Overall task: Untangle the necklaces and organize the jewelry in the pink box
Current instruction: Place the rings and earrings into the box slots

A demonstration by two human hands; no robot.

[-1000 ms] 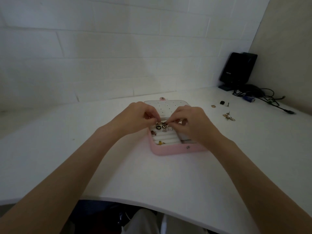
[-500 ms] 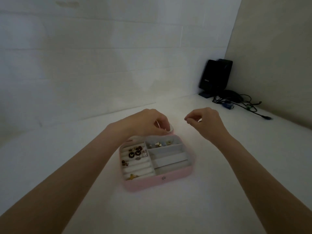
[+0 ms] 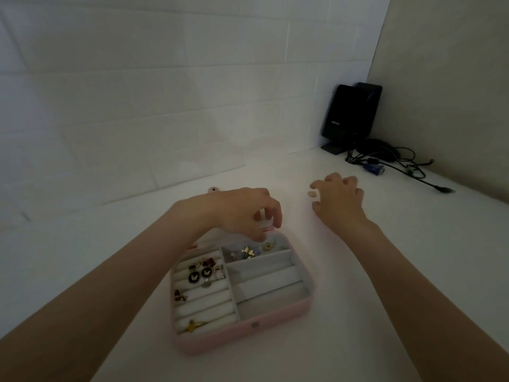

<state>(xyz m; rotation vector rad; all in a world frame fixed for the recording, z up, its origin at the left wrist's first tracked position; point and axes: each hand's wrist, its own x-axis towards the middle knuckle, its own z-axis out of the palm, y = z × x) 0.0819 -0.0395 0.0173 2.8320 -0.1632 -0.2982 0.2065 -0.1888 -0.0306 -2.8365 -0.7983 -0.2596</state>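
The pink box [image 3: 242, 337] lies open on the white table, its pink lid tab [image 3: 212, 189] showing behind my left wrist. Black butterfly earrings [image 3: 199, 274] and red pieces [image 3: 210, 262] sit in the left ring rolls, and a gold piece [image 3: 192, 325] lies in the front roll. Small gold items [image 3: 249, 252] fill the back right compartment. My left hand [image 3: 242, 213] hovers over the box's back edge, fingers curled down; whether it holds anything is hidden. My right hand [image 3: 340, 201] reaches over the table right of the box, fingers spread and holding nothing.
A black speaker [image 3: 349, 119] stands in the far right corner with tangled black cables [image 3: 399, 164] and a blue connector [image 3: 373, 169] beside it. White brick wall runs along the back, and a beige wall closes the right side.
Both hands have left the ring rolls. The right hand moved away to the right over the table; the left hand lifted to the box's back edge. The view shifted, so the box sits lower.
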